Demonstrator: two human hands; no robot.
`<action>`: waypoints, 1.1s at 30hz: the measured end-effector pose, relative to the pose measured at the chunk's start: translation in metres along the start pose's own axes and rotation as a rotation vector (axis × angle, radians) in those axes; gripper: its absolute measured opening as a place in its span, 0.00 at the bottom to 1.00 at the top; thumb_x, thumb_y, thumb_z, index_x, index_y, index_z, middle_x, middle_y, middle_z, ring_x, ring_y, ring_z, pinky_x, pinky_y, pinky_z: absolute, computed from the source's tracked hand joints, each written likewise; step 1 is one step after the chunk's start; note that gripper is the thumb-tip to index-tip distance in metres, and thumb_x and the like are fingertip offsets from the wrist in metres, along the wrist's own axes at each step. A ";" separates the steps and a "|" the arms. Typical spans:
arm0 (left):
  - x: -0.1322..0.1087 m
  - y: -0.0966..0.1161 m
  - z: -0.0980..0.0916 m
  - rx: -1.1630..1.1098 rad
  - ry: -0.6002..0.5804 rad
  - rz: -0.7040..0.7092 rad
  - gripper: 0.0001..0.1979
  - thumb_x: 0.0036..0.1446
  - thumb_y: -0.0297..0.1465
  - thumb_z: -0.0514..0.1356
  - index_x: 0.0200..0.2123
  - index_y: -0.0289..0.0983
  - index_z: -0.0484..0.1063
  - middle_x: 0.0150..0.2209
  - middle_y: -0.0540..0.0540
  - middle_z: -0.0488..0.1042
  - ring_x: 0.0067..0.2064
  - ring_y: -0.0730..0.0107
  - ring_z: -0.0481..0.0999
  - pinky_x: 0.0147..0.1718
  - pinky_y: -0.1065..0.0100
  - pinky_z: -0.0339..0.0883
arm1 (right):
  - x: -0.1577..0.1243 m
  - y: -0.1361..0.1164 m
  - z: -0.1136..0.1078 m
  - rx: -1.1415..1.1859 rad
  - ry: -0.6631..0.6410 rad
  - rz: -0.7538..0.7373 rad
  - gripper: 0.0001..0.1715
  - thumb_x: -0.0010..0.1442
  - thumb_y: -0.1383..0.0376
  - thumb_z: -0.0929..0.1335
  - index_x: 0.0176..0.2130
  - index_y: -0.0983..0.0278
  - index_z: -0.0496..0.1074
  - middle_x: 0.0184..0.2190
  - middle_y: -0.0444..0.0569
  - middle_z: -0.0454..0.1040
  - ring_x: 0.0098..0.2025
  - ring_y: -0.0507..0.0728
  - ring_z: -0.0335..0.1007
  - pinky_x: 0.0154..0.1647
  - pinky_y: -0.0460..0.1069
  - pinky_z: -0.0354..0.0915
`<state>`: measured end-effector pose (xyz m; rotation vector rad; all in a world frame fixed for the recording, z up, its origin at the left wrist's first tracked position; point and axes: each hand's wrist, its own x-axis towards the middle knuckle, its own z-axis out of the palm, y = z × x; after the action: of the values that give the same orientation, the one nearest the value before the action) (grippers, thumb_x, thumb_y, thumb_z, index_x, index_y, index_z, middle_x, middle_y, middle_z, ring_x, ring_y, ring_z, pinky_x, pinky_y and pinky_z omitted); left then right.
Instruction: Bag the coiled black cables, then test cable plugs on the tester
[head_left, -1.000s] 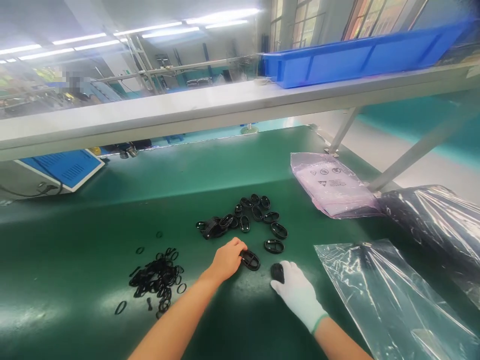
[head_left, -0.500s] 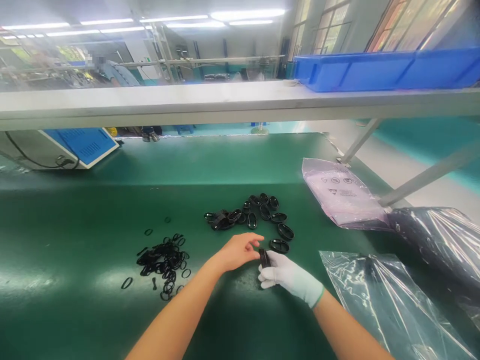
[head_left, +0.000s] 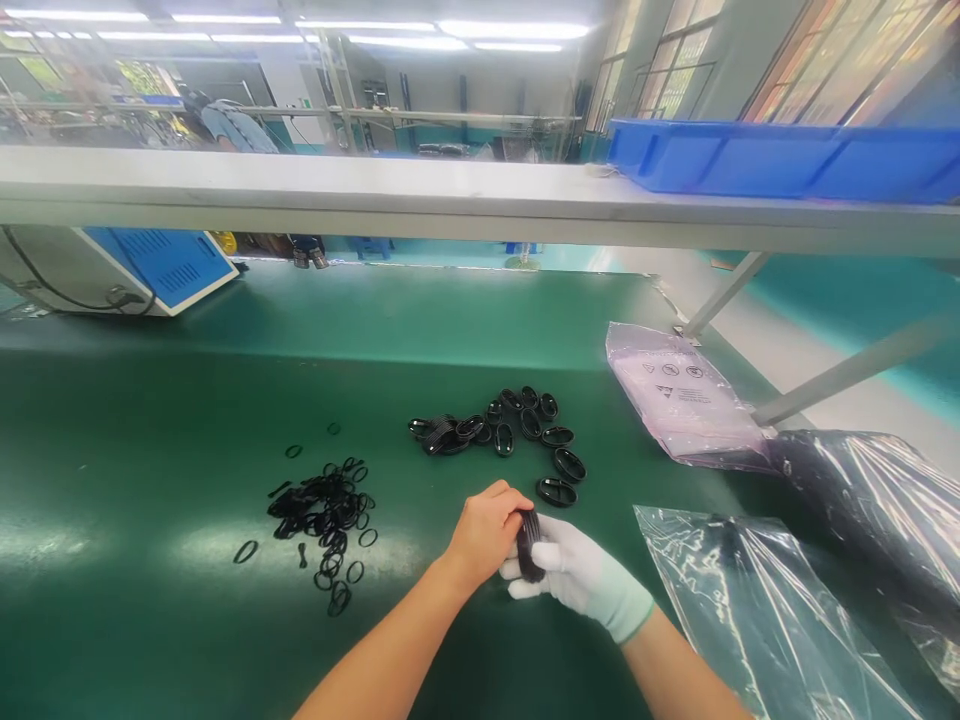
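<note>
In my right hand (head_left: 574,570), which wears a white glove, is a black ribbed oval coil (head_left: 530,545), held upright between thumb and fingers. My bare left hand (head_left: 487,530) presses against its upper left side, fingers bent and closed on it; some fingertips are hidden behind. Just beyond the hands lie two similar black oval coils, the nearer one (head_left: 556,491) close to the gloved fingers. Farther back, several more form a loose cluster (head_left: 450,434). Left of my arms sits a pile of thin black rings (head_left: 326,507), with a few stray ones around it.
On the right lie a clear plastic bag (head_left: 742,590), a pink printed bag (head_left: 667,390) and a dark wrapped bundle (head_left: 862,500). A white shelf (head_left: 375,190) crosses above the green table, carrying a blue bin (head_left: 780,160). A blue-and-grey machine (head_left: 165,265) stands back left.
My left hand has come down and right and closed onto the coil, its fingers apart from it before. The coil in my right hand now shows more of its ribbed side.
</note>
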<state>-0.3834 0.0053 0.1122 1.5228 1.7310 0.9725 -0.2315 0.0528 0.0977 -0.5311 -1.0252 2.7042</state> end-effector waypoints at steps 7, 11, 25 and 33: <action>0.006 0.003 -0.025 -0.124 -0.112 -0.093 0.15 0.51 0.26 0.55 0.42 0.41 0.73 0.35 0.50 0.73 0.36 0.70 0.73 0.37 0.69 0.67 | -0.004 0.018 -0.007 0.338 -0.031 -0.001 0.22 0.56 0.61 0.66 0.49 0.69 0.67 0.42 0.55 0.71 0.37 0.53 0.69 0.36 0.48 0.64; 0.005 0.000 -0.042 -0.210 -0.128 -0.135 0.13 0.58 0.34 0.52 0.43 0.40 0.72 0.41 0.47 0.74 0.44 0.68 0.73 0.43 0.68 0.66 | -0.004 0.022 -0.008 0.425 -0.040 -0.005 0.24 0.59 0.59 0.64 0.53 0.67 0.65 0.44 0.53 0.70 0.38 0.53 0.68 0.36 0.47 0.63; -0.004 0.001 -0.003 0.029 0.039 -0.201 0.12 0.44 0.21 0.52 0.25 0.39 0.73 0.25 0.51 0.69 0.29 0.72 0.69 0.28 0.70 0.60 | 0.000 0.014 0.007 0.031 0.094 -0.048 0.22 0.51 0.63 0.71 0.46 0.64 0.68 0.43 0.51 0.67 0.44 0.58 0.68 0.46 0.59 0.63; 0.003 -0.003 -0.017 0.028 -0.069 -0.183 0.13 0.47 0.22 0.53 0.33 0.40 0.74 0.31 0.50 0.71 0.32 0.71 0.71 0.31 0.70 0.64 | 0.001 0.012 0.010 0.059 0.126 -0.065 0.21 0.51 0.63 0.72 0.45 0.64 0.69 0.41 0.50 0.67 0.42 0.56 0.68 0.46 0.58 0.63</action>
<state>-0.3993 0.0056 0.1188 1.3713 1.8056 0.7972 -0.2368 0.0384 0.0961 -0.6374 -0.9114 2.5985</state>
